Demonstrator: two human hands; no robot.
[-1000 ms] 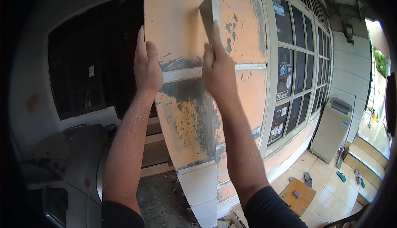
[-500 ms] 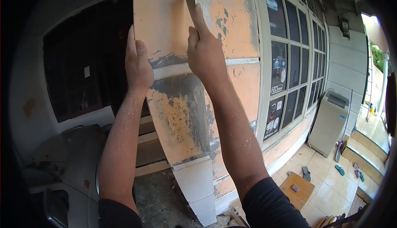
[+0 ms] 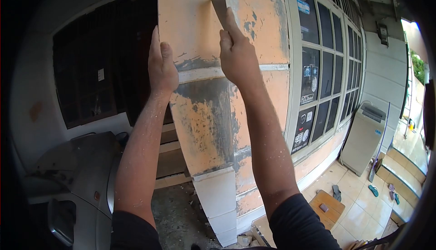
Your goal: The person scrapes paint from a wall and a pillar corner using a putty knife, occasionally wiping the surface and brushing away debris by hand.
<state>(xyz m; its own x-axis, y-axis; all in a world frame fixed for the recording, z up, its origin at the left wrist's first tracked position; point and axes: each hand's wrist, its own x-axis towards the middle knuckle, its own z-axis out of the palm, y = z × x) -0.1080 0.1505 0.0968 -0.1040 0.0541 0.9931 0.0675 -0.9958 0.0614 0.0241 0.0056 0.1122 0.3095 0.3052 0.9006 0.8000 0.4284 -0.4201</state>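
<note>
In my right hand [image 3: 238,57] is a scraper [image 3: 219,2] with a wide metal blade, its handle wrapped by my fingers and my index finger stretched up along it. The blade is at the upper part of a pillar [image 3: 193,27], near its corner, over peach paint. My left hand [image 3: 162,64] lies along the pillar's left edge, fingers stretched up and holding nothing. Grey patches of bared surface [image 3: 218,118] and flaking paint show below a white ledge [image 3: 200,74]. Pale flecks dot both forearms.
A barred window [image 3: 318,68] with stickers is to the right of the pillar. Beyond it stand a washing machine [image 3: 363,136] and steps [image 3: 399,170]. A small wooden stool [image 3: 334,209] and several sandals [image 3: 373,189] are on the tiles. A car [image 3: 77,173] is parked at lower left.
The whole view has shifted, so the pillar and my hands appear further right. The scraper has come down slightly on the pillar. My left hand keeps its place on the edge.
</note>
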